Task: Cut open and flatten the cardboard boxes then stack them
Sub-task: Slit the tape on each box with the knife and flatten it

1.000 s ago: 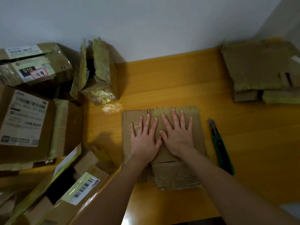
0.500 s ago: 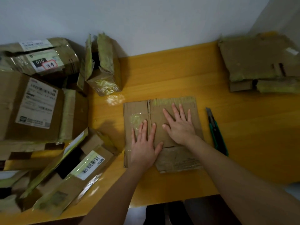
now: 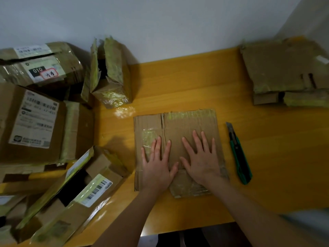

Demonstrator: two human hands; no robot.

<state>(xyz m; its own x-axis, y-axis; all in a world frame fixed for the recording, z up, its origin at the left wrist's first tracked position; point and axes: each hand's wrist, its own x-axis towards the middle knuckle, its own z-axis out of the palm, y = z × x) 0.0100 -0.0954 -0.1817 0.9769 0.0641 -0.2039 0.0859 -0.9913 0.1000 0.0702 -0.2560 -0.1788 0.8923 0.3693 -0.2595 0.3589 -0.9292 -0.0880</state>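
A flattened brown cardboard box (image 3: pixel 187 122) with tape strips lies in the middle of the yellow wooden table (image 3: pixel 195 77). My left hand (image 3: pixel 157 164) presses flat on its lower left part, fingers straight and spread. My right hand (image 3: pixel 201 157) presses flat beside it on the lower right part. A green utility knife (image 3: pixel 239 155) lies on the table just right of the cardboard, blade end pointing away from me. A stack of flattened boxes (image 3: pixel 284 72) sits at the far right corner.
Several taped, unflattened boxes crowd the left side: a labelled large box (image 3: pixel 41 122), a box marked 010 (image 3: pixel 41 66), an upright torn box (image 3: pixel 112 75) and an open box (image 3: pixel 76 189) at the front left. A white wall backs the table.
Both hands slid back toward me across the flattened cardboard; the left hand moved first, then the right hand drew level beside it. The camera view shifted.
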